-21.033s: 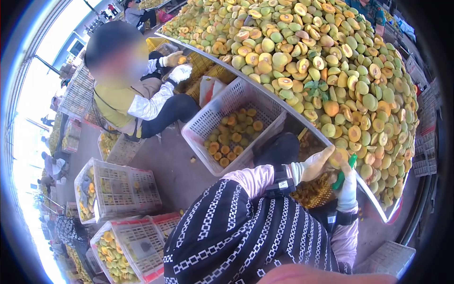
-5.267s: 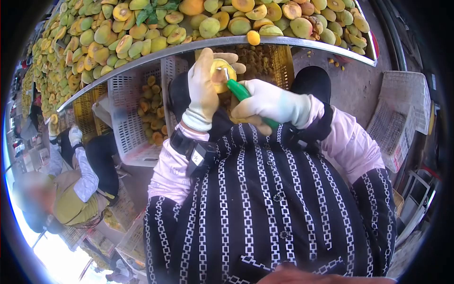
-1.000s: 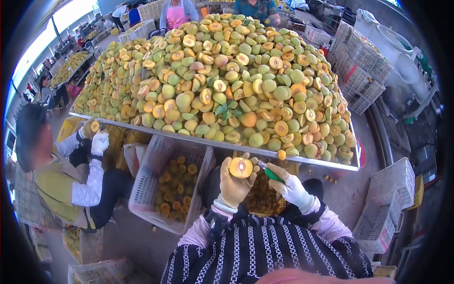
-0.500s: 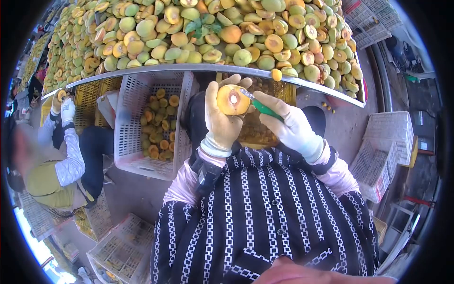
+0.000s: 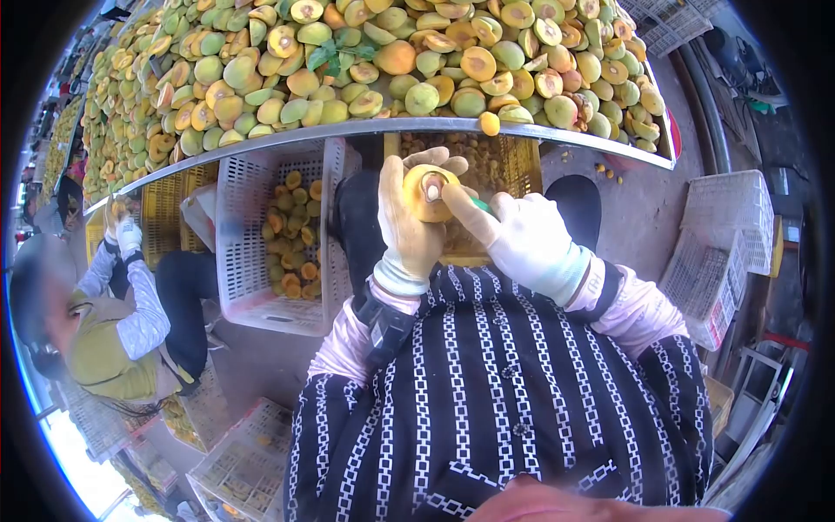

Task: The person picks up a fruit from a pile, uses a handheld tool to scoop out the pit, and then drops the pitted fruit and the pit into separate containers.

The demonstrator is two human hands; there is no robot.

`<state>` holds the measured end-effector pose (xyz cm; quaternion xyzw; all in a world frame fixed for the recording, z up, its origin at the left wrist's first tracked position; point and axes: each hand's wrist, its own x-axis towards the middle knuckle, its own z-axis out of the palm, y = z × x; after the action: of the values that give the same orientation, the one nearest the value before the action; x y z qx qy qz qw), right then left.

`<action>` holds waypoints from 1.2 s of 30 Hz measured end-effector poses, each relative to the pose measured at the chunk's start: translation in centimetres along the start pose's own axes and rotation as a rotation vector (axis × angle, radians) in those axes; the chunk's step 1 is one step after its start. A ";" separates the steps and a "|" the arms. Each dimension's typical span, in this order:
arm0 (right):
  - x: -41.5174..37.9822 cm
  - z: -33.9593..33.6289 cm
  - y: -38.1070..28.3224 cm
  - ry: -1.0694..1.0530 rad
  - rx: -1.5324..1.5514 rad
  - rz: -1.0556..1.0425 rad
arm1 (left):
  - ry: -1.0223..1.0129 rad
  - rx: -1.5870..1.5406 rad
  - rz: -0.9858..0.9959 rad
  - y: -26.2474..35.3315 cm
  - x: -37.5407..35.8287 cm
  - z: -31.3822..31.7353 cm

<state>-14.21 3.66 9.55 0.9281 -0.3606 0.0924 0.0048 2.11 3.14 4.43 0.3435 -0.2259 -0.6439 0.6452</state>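
My left hand, in a tan-palmed work glove, holds up a halved yellow peach, its cut face and pale pit towards me. My right hand, in a white glove, is closed around a green-handled pitting knife. Only a bit of the green handle shows now; the blade is hidden behind the fingers. The right index finger reaches onto the cut face beside the pit, where the flesh around it looks cut into.
Halved peaches cover a metal-edged table ahead. A white crate of halves stands left; a yellow crate with small brown pieces lies beyond my hands. A co-worker sits at left. Stacked crates stand right.
My right hand has moved in towards the peach, its index finger now on the cut face by the pit. The knife's blade, seen before, is now hidden. The view has shifted slightly.
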 end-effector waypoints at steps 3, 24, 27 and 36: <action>-0.4 0.0 0.3 -0.065 0.090 -0.021 | 0.004 -0.096 -0.061 0.5 -0.3 0.3; 2.0 3.2 -0.1 -0.149 1.228 0.332 | 0.160 0.057 0.156 -2.2 1.5 -2.2; 2.4 1.6 0.6 -0.398 1.543 0.525 | 0.104 0.000 0.062 -1.7 1.6 -2.6; 3.6 0.5 0.0 -0.574 1.528 0.634 | 0.195 0.067 0.127 -1.7 1.4 -3.5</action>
<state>-11.50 1.21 9.68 0.5207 -0.4283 0.0687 -0.7354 3.56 2.44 0.65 0.4111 -0.2049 -0.5574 0.6916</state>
